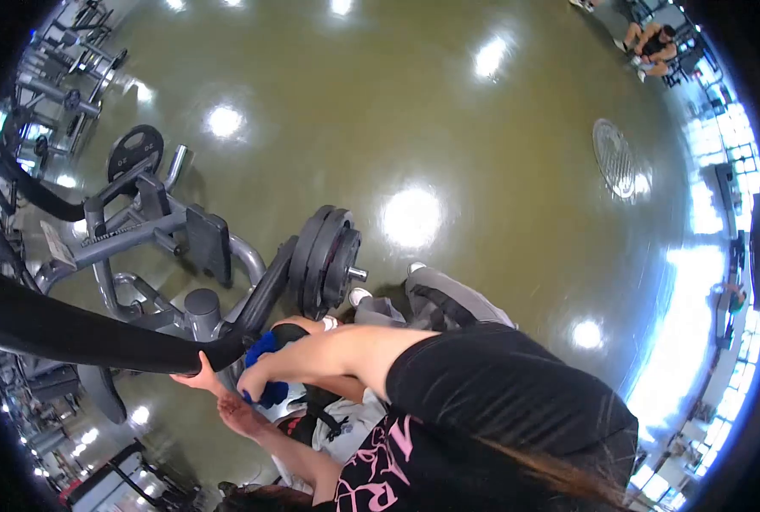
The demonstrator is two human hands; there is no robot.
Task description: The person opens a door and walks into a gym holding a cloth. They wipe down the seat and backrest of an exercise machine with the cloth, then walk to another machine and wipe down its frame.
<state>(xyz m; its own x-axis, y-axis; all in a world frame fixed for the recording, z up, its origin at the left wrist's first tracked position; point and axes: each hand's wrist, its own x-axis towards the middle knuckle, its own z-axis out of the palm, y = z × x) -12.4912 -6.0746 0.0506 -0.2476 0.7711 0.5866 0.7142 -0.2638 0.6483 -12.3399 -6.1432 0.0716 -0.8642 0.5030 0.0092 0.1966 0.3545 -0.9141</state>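
Observation:
My right hand [254, 381], at the end of the upper bare arm, is closed at the blue cloth [265, 350]. My left hand [238, 416] is lower down with its fingers curled in; what they hold, if anything, is hidden. Just beyond it, another hand [197, 375] touches the underside of the black machine arm [90, 333]; it seems to belong to the person below me. That person's pale grey shirt [354, 427] shows between my arms, and much of their body is covered. Dark weight plates [320, 260] are loaded on the machine beside us.
The grey machine frame [133, 239] fills the left, with a single plate [137, 149] and a black pad [208, 243]. Grey-trousered legs [448, 294] are close by. A seated person [653, 47] is far off at upper right. A round floor cover [614, 158] lies in the shiny floor.

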